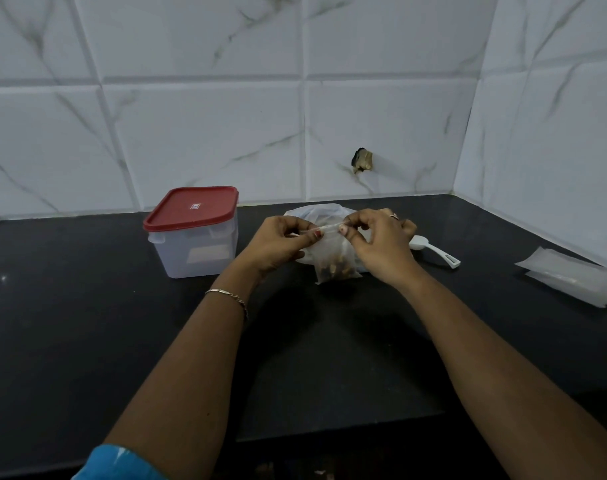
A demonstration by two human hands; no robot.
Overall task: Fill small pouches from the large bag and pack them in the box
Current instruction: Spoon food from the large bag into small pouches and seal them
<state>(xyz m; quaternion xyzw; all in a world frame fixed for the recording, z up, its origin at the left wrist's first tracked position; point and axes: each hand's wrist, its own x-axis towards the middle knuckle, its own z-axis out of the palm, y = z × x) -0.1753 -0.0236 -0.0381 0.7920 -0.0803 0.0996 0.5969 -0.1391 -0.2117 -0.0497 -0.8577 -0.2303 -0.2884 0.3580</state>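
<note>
pinching the top edge of a small pouch (335, 263) of brown bits, both hands (278, 242) (381, 245) hold it above the black tabletop (312, 341); lidded box (194, 233) stands left, large bag (321, 211) behind, white tiled wall (208, 133) beyond.

Single wide-angle head view, worn by the person, facing forward and down across the bench (87, 341), tiled wall (205, 133) straight ahead, wall corner (466, 150) at far right, close in, arms (191, 358) entering from the bottom edge, left grip (278, 245) and right grip (381, 247) near mid-frame
</note>
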